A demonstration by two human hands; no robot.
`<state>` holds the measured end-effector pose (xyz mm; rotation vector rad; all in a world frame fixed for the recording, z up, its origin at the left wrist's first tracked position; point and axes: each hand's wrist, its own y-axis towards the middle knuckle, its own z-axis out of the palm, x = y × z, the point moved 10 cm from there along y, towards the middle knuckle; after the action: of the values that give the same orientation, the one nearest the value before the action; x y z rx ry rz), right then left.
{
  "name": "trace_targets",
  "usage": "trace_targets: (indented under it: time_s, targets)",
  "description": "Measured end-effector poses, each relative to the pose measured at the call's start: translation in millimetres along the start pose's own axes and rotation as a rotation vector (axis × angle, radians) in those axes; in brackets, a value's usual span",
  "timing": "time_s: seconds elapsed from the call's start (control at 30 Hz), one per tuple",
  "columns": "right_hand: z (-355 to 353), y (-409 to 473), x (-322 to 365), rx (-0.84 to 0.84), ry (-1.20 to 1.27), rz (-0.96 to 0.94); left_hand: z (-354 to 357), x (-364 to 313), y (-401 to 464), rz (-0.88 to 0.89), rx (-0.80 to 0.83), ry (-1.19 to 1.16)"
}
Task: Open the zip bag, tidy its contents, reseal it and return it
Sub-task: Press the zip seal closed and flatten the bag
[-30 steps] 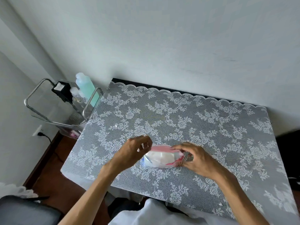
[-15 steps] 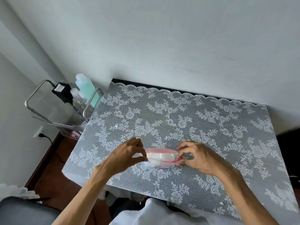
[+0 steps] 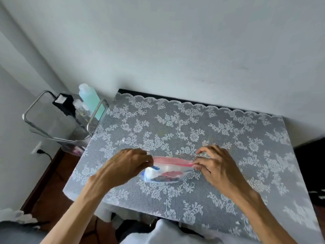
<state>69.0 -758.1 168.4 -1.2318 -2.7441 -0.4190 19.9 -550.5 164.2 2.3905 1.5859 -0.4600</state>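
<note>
**Both hands on the seal**

Mid-table, we have the bag [image 3: 164, 173] between our hands on the lace cloth [image 3: 193, 131], nearer our edge than the wall. Our left hand [image 3: 123, 166] pinches the left end of the pink strip [image 3: 171, 161] with curled fingers; our right hand [image 3: 213, 166] pinches the right end between thumb and forefinger, the other fingers spread loosely above. The strip runs taut between the two grips. Through the clear plastic we make out something white at the left, a small blue piece near the left grip, and red and dark items toward the near side; the blur hides what they are. Whether the seal is fully pressed together along its length we cannot tell.

By our reading, we are at the strip itself, either parting it or closing it, and the frame does not settle which. The risks lie there. If we pull the ends apart too hard, the thin plastic could tear beside the strip. If the blue piece sits up in the mouth, it could catch in the track and leave a gap. A tilted bag with an open mouth could spill its contents onto the cloth.

Off the far left corner stands a wire rack [image 3: 58, 120] holding a green bottle [image 3: 91, 101].
</note>
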Motion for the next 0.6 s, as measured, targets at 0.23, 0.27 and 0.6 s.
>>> trace_targets:
  time_s: [0.23, 0.27, 0.6]
  targets:
    - [2.7, -3.2, -9.7, -0.025, -0.012, 0.090, -9.5, -3.7, 2.7, 0.023, -0.047, 0.055]
    - [3.4, -3.2, -9.1, -0.016, -0.013, 0.099, -8.7, -1.7, 2.3, 0.020, -0.050, 0.067]
    - [32.5, -12.4, -34.9, 0.178, 0.242, 0.215, 6.0, 7.7, 9.2, -0.021, -0.108, -0.050]
